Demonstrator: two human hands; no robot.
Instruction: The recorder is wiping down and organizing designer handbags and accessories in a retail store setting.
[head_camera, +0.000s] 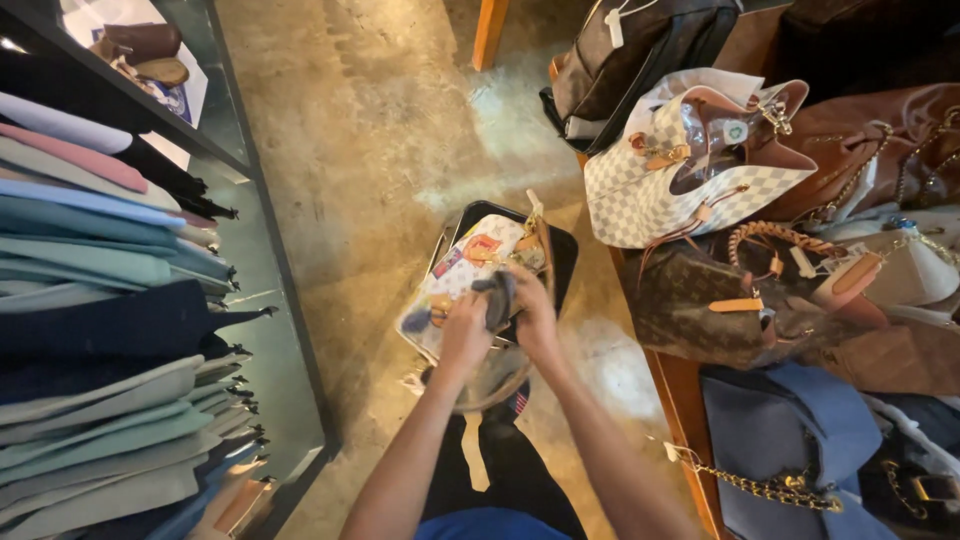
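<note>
A white checkered handbag (462, 268) with colourful patches sits low in front of me, over a black tray-like base (563, 250). My left hand (466, 327) grips a grey cloth (497, 296) against the bag's top. My right hand (532, 313) is closed on the bag's edge next to the cloth, by the tan handle (541, 240). Both forearms reach down from the bottom of the view.
A wooden table (683, 400) on the right carries several handbags: a white checkered one (660, 190), brown patterned ones (700, 300), a blue chain-strap one (780, 430). Folded garments (90, 300) hang on a rack at left. Bare concrete floor (370, 130) lies between.
</note>
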